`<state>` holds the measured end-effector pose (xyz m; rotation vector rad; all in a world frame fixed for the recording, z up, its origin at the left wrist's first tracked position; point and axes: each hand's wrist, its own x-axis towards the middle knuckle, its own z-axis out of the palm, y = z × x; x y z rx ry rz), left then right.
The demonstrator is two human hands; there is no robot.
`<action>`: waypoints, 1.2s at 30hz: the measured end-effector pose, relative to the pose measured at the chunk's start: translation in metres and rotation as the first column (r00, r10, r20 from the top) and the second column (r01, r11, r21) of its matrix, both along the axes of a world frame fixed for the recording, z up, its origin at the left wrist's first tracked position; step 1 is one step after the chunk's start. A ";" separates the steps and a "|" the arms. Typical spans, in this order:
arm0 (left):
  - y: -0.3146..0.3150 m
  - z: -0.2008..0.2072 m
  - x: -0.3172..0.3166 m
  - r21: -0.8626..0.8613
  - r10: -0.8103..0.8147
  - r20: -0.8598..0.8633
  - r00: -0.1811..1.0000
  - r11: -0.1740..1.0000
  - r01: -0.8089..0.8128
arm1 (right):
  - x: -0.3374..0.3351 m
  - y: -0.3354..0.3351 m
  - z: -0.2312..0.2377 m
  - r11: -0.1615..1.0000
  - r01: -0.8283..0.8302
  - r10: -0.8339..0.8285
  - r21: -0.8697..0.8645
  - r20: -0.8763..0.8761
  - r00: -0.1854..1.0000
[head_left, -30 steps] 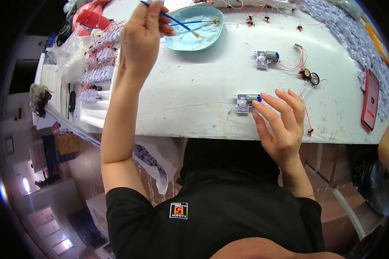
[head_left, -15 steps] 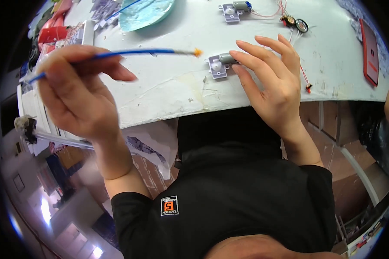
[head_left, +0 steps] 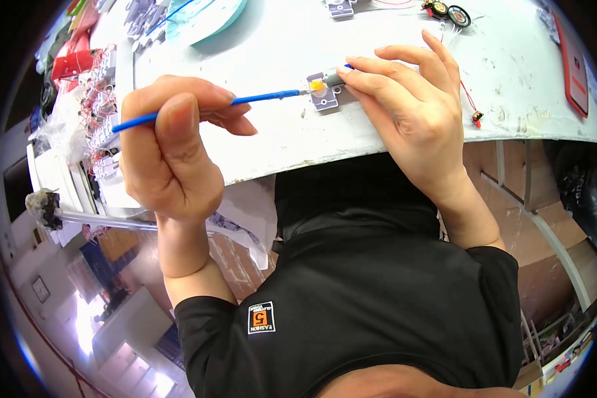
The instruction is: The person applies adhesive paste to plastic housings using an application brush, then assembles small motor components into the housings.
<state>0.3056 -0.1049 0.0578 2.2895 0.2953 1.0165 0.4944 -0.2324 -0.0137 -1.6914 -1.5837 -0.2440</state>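
Note:
My left hand (head_left: 172, 149) pinches a thin blue brush (head_left: 268, 97) between thumb and fingers. An orange-yellow paste clings to the brush tip, which meets a small grey plastic gear housing (head_left: 326, 102) on the table. A silver cylindrical motor (head_left: 336, 79) is joined to that housing. Thumb and fingertips of my right hand (head_left: 418, 109) close round the motor's far end, partly hiding it; the other fingers stay raised.
Beyond lie another grey housing (head_left: 340, 8), a round black speaker (head_left: 458, 16) with wires, and a pale turquoise dish (head_left: 212, 23). Several wired parts (head_left: 103, 99) are heaped at the left. A red-edged phone (head_left: 575, 73) lies at the right, beyond a small wired piece (head_left: 477, 118).
My left hand has moved right, bringing the brush tip from beside the housing onto it. My right fingers have closed in on the motor. The view has shifted slightly.

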 end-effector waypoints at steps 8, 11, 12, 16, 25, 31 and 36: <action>-0.004 0.010 0.000 0.031 0.037 0.038 0.999 0.999 -0.038 | -0.001 0.000 0.000 1.000 -0.002 0.002 0.005 -0.004 1.000; -0.001 0.009 0.007 0.106 -0.023 -0.034 0.999 0.994 0.026 | 0.000 0.000 0.000 1.000 0.000 0.000 0.005 0.001 1.000; 0.001 0.008 0.010 0.143 -0.049 -0.071 0.996 0.988 0.059 | 0.000 0.000 0.000 1.000 0.001 -0.001 0.002 0.003 1.000; 0.005 0.011 0.019 0.157 -0.052 -0.104 0.993 0.985 0.068 | 0.000 0.001 0.000 1.000 0.001 -0.001 -0.001 0.008 1.000; 0.016 0.008 0.008 -0.142 0.022 -0.014 1.000 0.990 -0.024 | 0.001 0.002 -0.008 0.998 0.002 0.001 0.059 -0.041 0.999; 0.107 0.005 -0.012 0.066 0.482 0.006 0.876 0.874 -0.481 | -0.001 0.001 -0.009 0.997 -0.012 0.015 0.081 -0.033 0.999; 0.125 -0.016 -0.003 0.055 0.479 -0.147 0.865 0.878 -0.476 | -0.001 0.002 -0.009 0.997 -0.002 0.004 0.073 -0.033 0.999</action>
